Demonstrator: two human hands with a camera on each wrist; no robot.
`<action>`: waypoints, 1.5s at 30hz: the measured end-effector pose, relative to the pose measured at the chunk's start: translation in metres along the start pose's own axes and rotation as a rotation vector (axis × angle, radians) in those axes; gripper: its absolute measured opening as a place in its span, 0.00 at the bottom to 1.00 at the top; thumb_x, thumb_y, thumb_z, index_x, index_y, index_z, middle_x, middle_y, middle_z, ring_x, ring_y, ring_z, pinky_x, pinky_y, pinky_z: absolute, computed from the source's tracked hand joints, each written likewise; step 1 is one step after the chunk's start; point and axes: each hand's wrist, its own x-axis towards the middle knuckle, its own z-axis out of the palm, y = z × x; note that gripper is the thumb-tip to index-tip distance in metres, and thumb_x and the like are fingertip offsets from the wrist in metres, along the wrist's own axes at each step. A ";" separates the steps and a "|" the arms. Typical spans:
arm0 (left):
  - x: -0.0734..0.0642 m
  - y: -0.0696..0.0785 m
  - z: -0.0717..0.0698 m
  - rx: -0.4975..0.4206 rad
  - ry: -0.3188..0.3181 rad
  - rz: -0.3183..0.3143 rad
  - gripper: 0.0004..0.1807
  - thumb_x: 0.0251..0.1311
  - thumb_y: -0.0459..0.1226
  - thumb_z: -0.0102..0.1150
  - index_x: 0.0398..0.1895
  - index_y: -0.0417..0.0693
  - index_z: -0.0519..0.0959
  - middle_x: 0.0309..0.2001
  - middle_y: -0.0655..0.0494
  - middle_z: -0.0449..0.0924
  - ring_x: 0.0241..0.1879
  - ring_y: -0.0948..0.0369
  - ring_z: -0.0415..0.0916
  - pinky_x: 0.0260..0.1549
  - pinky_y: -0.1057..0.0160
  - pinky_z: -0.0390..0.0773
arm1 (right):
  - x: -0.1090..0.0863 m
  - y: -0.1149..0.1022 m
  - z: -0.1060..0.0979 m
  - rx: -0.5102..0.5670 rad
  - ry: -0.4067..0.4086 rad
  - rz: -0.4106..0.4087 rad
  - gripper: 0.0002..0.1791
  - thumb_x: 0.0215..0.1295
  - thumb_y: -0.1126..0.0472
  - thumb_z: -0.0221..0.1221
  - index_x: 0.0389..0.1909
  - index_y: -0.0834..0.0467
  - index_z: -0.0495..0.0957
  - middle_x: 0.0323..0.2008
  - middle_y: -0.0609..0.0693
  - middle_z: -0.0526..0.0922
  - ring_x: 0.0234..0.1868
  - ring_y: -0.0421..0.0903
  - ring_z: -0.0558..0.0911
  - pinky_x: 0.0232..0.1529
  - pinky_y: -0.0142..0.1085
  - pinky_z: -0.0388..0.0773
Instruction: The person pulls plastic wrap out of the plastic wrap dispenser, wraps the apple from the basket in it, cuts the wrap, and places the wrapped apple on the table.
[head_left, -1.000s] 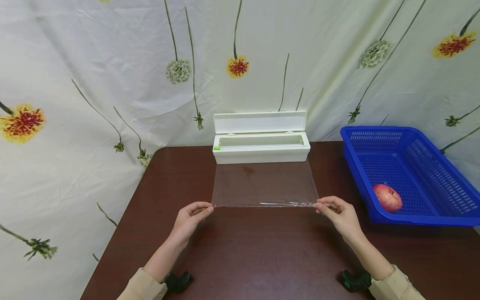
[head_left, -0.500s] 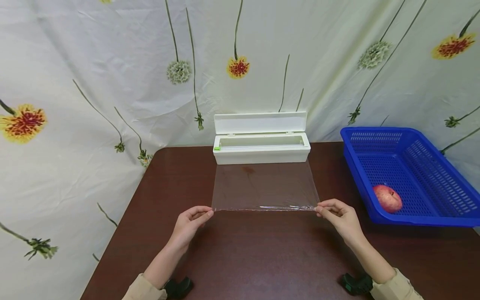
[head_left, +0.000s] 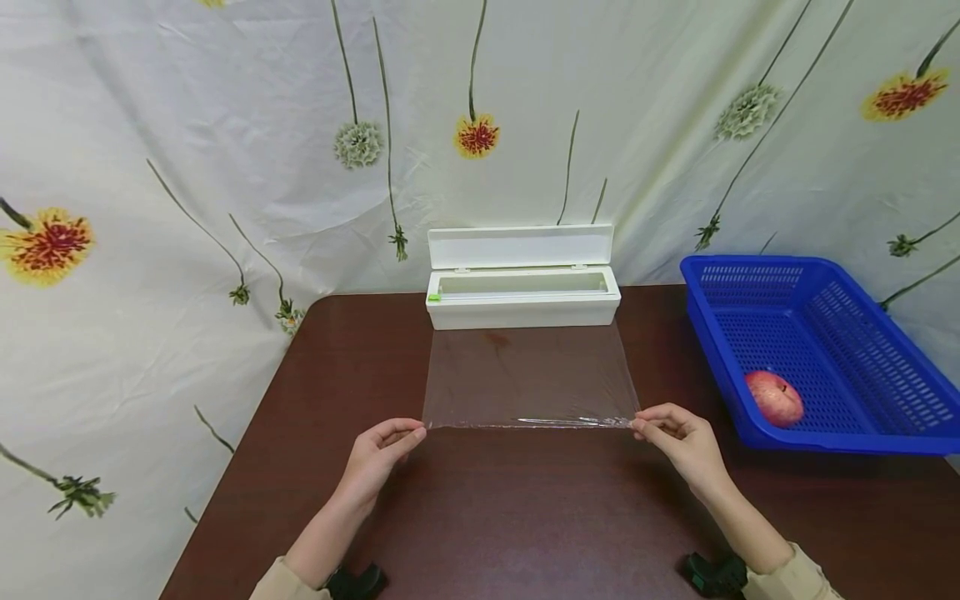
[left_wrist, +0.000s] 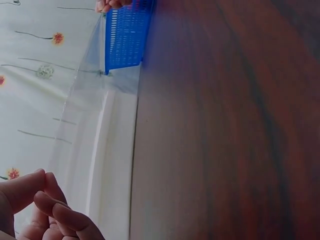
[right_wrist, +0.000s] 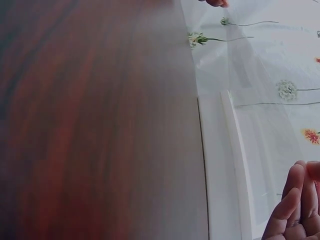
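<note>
A clear sheet of plastic wrap [head_left: 525, 379] stretches toward me from a long white wrap dispenser [head_left: 523, 313] at the back of the table. My left hand [head_left: 381, 454] pinches the sheet's near left corner between thumb and fingers. At the near right corner my right hand [head_left: 682, 442] pinches it the same way. The near edge is taut and shiny between the hands. In the left wrist view, the wrap [left_wrist: 75, 110] rises at a slant above the table. The dispenser's lid [head_left: 521, 247] stands raised, and a small green piece [head_left: 434, 297] sits at its left end.
A blue plastic basket [head_left: 810, 333] stands at the right, holding a red apple [head_left: 774, 398]. The dark brown table [head_left: 525, 517] spreads under both forearms. Behind it hangs a white flowered cloth [head_left: 285, 125].
Both hands have drawn slightly toward me, pulling the wrap's near edge with them and lengthening the sheet. Dispenser, basket and apple stay in place.
</note>
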 end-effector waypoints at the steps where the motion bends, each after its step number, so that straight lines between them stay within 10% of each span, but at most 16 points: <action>1: -0.001 0.000 0.000 0.000 0.002 0.000 0.13 0.54 0.36 0.66 0.40 0.37 0.81 0.32 0.55 0.83 0.34 0.57 0.75 0.31 0.66 0.73 | -0.001 0.000 0.000 0.002 -0.001 0.000 0.06 0.58 0.75 0.59 0.35 0.75 0.75 0.27 0.46 0.85 0.27 0.43 0.83 0.34 0.29 0.79; 45: -0.025 -0.010 0.001 -0.071 0.001 -0.053 0.13 0.53 0.35 0.66 0.39 0.35 0.80 0.32 0.51 0.81 0.26 0.62 0.69 0.28 0.68 0.71 | -0.020 0.004 -0.003 0.028 -0.032 -0.023 0.04 0.56 0.78 0.59 0.31 0.68 0.79 0.26 0.51 0.85 0.27 0.44 0.83 0.31 0.32 0.79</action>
